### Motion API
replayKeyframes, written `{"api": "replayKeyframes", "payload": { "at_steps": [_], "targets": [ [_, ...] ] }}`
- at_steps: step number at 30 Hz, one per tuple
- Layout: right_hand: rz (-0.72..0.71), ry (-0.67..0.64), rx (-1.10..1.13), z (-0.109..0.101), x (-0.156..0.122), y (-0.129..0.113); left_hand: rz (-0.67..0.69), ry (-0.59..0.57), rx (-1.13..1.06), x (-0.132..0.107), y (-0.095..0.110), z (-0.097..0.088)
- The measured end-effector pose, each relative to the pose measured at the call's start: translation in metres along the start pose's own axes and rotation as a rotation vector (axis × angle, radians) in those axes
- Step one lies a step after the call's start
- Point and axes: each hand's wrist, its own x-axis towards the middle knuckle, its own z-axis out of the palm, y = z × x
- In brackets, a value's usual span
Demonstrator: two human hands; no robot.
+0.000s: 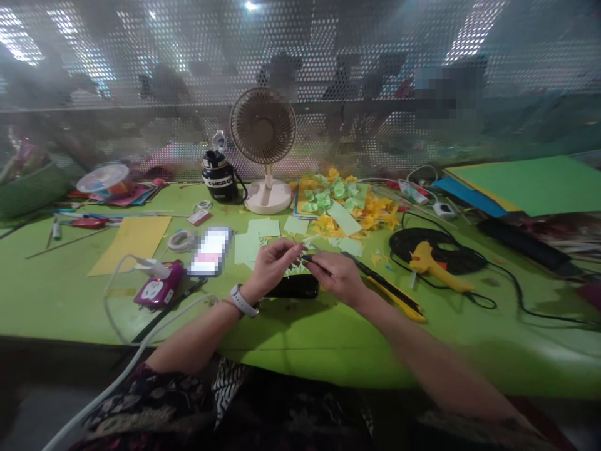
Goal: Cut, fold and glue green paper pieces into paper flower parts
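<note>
My left hand (pixel 271 266), with a white watch on its wrist, pinches a small pale green paper piece (pixel 297 268) just above the green table (pixel 56 294). Close to its right, my right hand (pixel 339 275) is closed round a thin dark tool (pixel 313 259) whose tip touches that paper. A black phone-like slab (pixel 295 286) lies flat under both hands. Pale green paper squares (pixel 248 246) lie just beyond my left hand.
A small fan (pixel 263 150) and a black jar (pixel 218 177) stand at the back. Yellow and green folded paper flowers (pixel 348 202) pile up right of the fan. A yellow glue gun (pixel 434 266), yellow cutter (pixel 392 294), tape roll (pixel 181 240), pink charger (pixel 154 289) and coloured sheets (pixel 530 185) surround me.
</note>
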Motion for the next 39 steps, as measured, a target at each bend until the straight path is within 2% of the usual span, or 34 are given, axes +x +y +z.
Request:
{"api": "replayKeyframes", "payload": {
  "at_steps": [6, 13, 19, 26, 32, 39],
  "targets": [
    [0.023, 0.031, 0.000, -0.0003, -0.0008, -0.0030, 0.055, 0.039, -0.022, -0.0007, 0.0024, 0.0015],
    [0.035, 0.050, 0.026, -0.0005, -0.0009, -0.0034, -0.019, 0.042, -0.045, 0.0004, -0.0022, 0.0005],
    [0.056, 0.030, 0.072, -0.0017, 0.0018, -0.0014, -0.019, 0.050, -0.082, 0.0031, -0.0065, -0.0008],
    [0.009, 0.026, 0.080, -0.0025, 0.0025, -0.0002, -0.015, 0.039, -0.072, 0.0035, -0.0040, -0.0034],
    [-0.085, 0.077, 0.104, -0.0008, 0.0042, 0.0016, -0.025, -0.003, -0.081, 0.0018, -0.0002, -0.0018],
    [-0.041, -0.010, 0.148, -0.0036, 0.0047, 0.0000, -0.049, 0.018, -0.112, 0.0011, -0.0006, -0.0008]
  ]
}}
